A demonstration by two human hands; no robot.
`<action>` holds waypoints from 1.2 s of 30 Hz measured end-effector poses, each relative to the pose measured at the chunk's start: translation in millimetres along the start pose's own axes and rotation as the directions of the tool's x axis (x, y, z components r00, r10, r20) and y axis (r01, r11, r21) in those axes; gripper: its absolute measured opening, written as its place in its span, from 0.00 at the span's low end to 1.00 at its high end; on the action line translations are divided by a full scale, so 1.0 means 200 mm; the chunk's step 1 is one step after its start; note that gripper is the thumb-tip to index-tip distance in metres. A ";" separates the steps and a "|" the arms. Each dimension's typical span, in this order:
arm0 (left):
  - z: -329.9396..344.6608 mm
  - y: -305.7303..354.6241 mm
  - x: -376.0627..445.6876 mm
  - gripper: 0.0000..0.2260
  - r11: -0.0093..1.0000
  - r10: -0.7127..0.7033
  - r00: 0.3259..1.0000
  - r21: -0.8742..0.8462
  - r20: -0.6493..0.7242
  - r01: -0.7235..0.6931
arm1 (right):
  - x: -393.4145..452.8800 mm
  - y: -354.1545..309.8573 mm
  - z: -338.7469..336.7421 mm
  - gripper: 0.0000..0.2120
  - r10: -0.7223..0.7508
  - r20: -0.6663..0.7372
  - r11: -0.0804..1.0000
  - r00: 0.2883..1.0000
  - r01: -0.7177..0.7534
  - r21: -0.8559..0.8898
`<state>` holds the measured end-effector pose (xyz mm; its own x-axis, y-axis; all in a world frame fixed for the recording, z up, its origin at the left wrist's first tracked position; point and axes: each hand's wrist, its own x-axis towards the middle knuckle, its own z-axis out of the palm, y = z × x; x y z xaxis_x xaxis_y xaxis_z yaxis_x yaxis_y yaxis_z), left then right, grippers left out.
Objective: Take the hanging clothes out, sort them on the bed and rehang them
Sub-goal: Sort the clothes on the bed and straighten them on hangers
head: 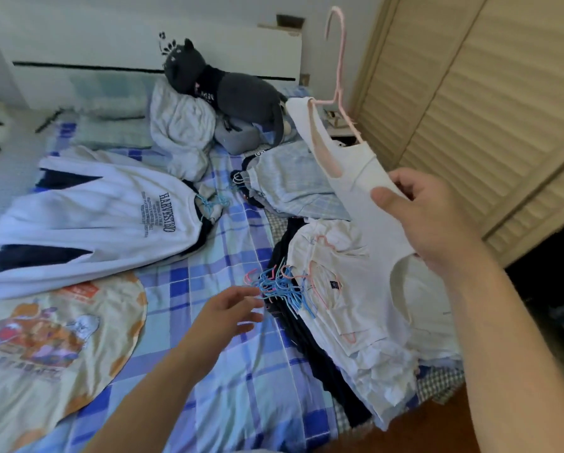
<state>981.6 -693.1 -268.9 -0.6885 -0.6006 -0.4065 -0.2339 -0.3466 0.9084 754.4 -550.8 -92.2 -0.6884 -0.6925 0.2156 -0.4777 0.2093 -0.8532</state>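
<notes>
Clothes cover the bed (208, 371) in separate piles. The right hand (428, 220) is raised over the bed's right side, thumb and fingers pinching a white top (362, 191) that hangs on a pink hanger (339, 60); the fingers behind the cloth are hidden. The left hand (231, 308) hovers low with fingers loosely spread and holding nothing, fingertips just beside a tangle of blue and pink hooks (282, 286). Those hooks stick out of a pile of pale shirts (356, 322) lying over dark garments, whose number cannot be made out. A white sweatshirt (87, 223) with dark lettering lies at left, a printed tee (38, 338) below it, cut off by the frame edge. Light checked shirts (287, 184) lie farther back. A grey plush cat (221, 83) sits on crumpled bedding by the headboard. Louvred doors (490, 109) stand at right.
</notes>
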 end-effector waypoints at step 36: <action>-1.83 -1.06 -1.14 0.23 0.837 -0.138 0.409 0.114 -0.902 0.535 | -0.54 -1.13 3.19 0.11 -0.364 0.768 0.931 0.527 0.189 0.311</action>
<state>1440.2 -746.3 -405.1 0.3701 -0.8476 -0.3803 -0.6426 -0.5292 0.5540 1285.4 -963.4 -226.0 0.2297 -0.9714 0.0595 -0.4052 -0.1510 -0.9017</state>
